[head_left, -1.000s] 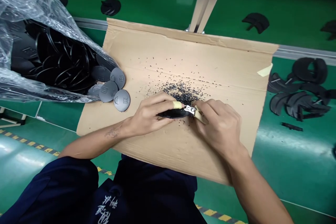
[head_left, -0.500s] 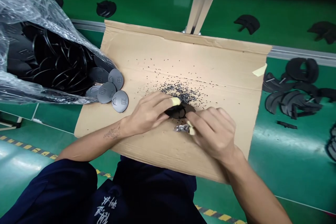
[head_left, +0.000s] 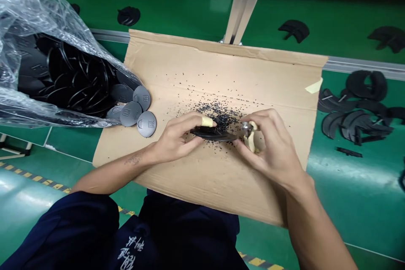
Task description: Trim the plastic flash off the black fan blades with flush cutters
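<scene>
Tilting nearly edge-on to view, the black disc (head_left: 218, 136) is over the middle of the cardboard (head_left: 196, 181), just on the near side of the densest black bits (head_left: 222, 114). Half a second ago more of its upper face showed, with a dark curved shape on it; now it reads as a thin dark lens.

Left hand (head_left: 180, 137): pinched on the disc's left end, thumb on the near side, a finger with a yellow wrap (head_left: 207, 122) lying over the top. Same grip as in both earlier frames.

Right hand (head_left: 274, 147): changed most. Fingers curled in a loose loop around a pale-handled tool (head_left: 251, 141), its metal head pointing up and away; thumb tip at the disc's right end, contact or small gap, cannot tell. A second ago the tool's head was at that end of the disc; half a second ago it was lower, on the near side, and blurred. How far its handles are spread, cannot tell.

Outward, left: five or so loose grey discs (head_left: 147, 124), laid out as before, at the mouth of a clear plastic bag (head_left: 47, 2) full of black discs (head_left: 76, 74).

Right: curved black parts (head_left: 351, 123) in a cluster on the green table (head_left: 335, 194), a short black strip (head_left: 349, 152) near them, unmoved. Beyond the cardboard's far edge, a metal post (head_left: 247, 4).
</scene>
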`<control>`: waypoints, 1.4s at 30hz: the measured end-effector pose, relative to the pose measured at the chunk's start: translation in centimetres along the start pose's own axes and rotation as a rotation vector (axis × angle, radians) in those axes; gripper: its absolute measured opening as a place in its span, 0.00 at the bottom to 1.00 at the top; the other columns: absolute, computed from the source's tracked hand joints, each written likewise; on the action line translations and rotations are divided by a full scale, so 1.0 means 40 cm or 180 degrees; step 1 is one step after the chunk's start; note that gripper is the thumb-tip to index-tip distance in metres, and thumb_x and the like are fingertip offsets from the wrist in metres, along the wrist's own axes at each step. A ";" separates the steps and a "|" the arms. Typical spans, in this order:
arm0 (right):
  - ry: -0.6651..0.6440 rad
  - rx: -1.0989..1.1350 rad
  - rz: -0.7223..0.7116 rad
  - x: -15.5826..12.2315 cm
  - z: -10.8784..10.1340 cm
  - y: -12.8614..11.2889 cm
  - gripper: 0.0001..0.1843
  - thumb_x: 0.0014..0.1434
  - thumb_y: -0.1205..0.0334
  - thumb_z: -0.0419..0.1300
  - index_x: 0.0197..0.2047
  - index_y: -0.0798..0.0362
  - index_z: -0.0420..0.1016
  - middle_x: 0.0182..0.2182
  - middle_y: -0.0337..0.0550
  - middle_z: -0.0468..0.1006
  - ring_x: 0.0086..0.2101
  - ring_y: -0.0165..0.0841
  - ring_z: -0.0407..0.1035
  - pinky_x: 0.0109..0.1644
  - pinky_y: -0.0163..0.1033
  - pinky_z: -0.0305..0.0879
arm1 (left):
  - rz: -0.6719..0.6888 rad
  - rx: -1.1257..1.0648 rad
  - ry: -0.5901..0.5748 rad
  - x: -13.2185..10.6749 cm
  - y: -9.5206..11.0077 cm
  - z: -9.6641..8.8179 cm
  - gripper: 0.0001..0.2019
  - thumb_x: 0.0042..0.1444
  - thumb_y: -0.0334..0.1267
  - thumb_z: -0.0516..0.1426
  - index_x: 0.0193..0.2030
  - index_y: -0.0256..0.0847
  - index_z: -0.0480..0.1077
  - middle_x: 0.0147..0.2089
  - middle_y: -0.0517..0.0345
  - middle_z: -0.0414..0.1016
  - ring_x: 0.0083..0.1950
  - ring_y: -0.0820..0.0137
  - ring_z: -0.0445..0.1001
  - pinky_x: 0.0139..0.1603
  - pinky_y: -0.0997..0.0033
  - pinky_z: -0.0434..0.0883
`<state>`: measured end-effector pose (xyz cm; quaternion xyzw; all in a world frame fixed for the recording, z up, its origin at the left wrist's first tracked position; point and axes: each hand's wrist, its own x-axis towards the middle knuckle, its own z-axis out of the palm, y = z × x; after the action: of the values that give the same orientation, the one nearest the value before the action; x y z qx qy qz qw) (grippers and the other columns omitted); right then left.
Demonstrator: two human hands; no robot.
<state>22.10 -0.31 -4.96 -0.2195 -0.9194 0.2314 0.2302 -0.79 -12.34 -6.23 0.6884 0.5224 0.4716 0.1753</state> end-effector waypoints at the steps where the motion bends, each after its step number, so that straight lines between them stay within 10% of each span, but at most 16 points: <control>1: -0.0004 -0.0194 -0.0113 0.002 0.001 0.000 0.20 0.65 0.57 0.60 0.59 0.49 0.66 0.45 0.49 0.73 0.46 0.43 0.68 0.47 0.48 0.67 | 0.0052 -0.0049 0.0040 0.000 -0.001 0.001 0.15 0.62 0.25 0.59 0.54 0.38 0.74 0.47 0.50 0.81 0.49 0.69 0.79 0.49 0.68 0.79; 7: -0.0079 -0.1037 -0.0385 0.000 0.003 0.003 0.19 0.68 0.62 0.58 0.60 0.51 0.68 0.45 0.51 0.79 0.43 0.43 0.69 0.44 0.45 0.63 | 0.0243 -0.0156 0.0050 -0.005 -0.004 0.006 0.19 0.60 0.19 0.56 0.55 0.39 0.75 0.50 0.50 0.80 0.51 0.70 0.80 0.51 0.70 0.80; 42: 0.0174 -0.0691 -0.0617 -0.018 -0.024 -0.021 0.16 0.67 0.65 0.64 0.57 0.44 0.78 0.42 0.42 0.86 0.32 0.35 0.75 0.34 0.44 0.66 | 0.0346 -0.0260 0.0183 -0.018 -0.001 0.019 0.20 0.61 0.20 0.58 0.56 0.41 0.76 0.49 0.50 0.82 0.49 0.71 0.81 0.47 0.72 0.81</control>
<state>22.92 -1.01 -3.98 -0.1594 -0.9493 0.1013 0.2513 -0.18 -12.75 -6.97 0.6942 0.4694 0.5210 0.1623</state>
